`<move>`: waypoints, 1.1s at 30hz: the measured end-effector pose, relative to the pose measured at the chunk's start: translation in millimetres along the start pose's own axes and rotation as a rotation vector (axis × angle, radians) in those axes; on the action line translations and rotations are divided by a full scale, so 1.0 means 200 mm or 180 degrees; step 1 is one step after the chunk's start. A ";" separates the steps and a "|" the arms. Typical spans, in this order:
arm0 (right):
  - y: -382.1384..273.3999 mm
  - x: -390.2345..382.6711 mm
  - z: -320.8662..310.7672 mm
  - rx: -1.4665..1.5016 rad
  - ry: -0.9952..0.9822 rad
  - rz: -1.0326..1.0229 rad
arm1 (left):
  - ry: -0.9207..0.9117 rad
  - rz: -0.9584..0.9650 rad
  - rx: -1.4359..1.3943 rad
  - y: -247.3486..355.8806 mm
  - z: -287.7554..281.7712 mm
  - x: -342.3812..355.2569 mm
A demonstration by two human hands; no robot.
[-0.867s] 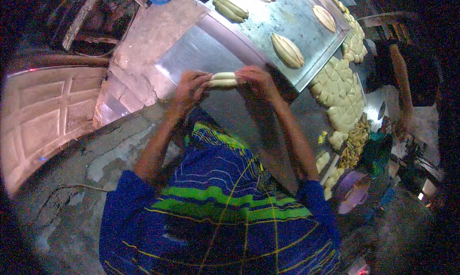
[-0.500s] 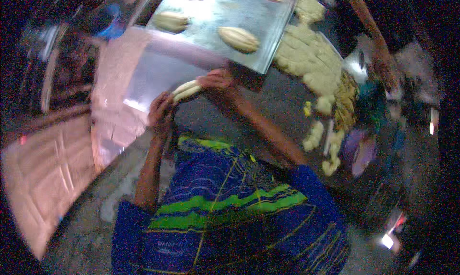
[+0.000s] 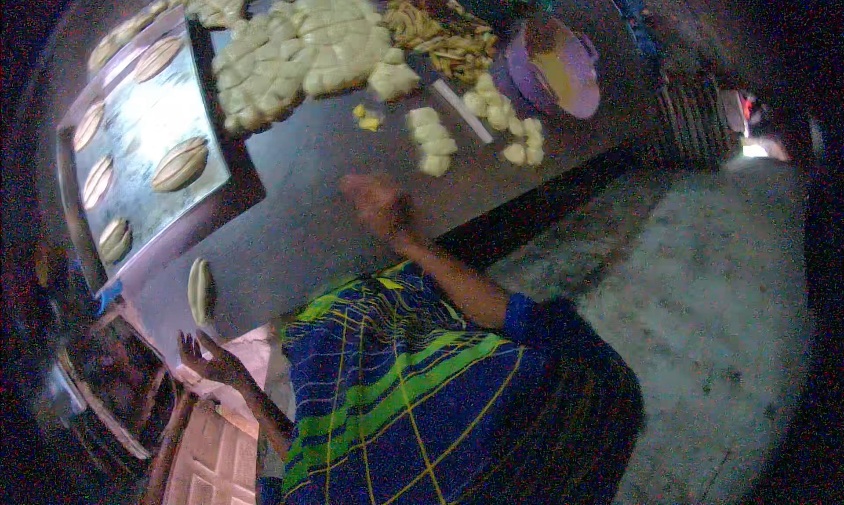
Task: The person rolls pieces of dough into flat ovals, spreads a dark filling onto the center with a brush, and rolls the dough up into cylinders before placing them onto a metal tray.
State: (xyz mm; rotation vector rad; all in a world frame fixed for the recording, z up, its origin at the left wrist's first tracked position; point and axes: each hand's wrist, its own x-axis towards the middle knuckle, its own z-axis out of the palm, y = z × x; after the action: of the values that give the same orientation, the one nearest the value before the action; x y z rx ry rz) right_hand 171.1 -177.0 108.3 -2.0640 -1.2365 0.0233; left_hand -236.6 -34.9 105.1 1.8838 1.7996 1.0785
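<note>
Steel tray [image 3: 141,127] at the left holds scored loaves in rows. Below the tray's near corner one shaped loaf [image 3: 200,290] lies on the table [image 3: 299,232]. Just under that loaf the left hand [image 3: 204,357] spreads wide, fingers apart, holding nothing. Right of the tray, over bare table, the right hand [image 3: 376,204] is blurred; its grip cannot be told. Beyond it lie cut dough pieces [image 3: 432,141], and farther right a purple bowl [image 3: 563,70].
</note>
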 end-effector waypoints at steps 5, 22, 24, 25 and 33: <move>0.77 -0.27 -0.50 -0.0938 0.1323 0.1565 | -0.0607 0.0879 -0.0206 0.22 0.36 -0.05; 0.47 -0.04 -0.74 0.1788 0.0838 0.2149 | -0.3167 0.0233 -0.1720 1.15 0.90 -0.59; 0.43 -0.05 -0.59 0.1579 -0.0285 0.1436 | -0.2982 -0.0250 -0.2099 1.20 0.90 -0.64; 0.40 -0.04 -0.52 0.1651 -0.0872 0.1181 | -0.2969 -0.0484 -0.2256 1.22 0.89 -0.64; 0.12 0.01 -0.20 0.1273 -0.1206 0.0055 | -0.2552 -0.1762 -0.2268 1.15 0.85 -0.55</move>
State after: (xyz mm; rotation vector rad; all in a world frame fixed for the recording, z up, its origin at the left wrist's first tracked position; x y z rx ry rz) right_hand 205.5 -204.9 125.5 -1.7634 -1.3071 0.6437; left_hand 55.1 -130.3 118.1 1.0464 1.1264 0.5184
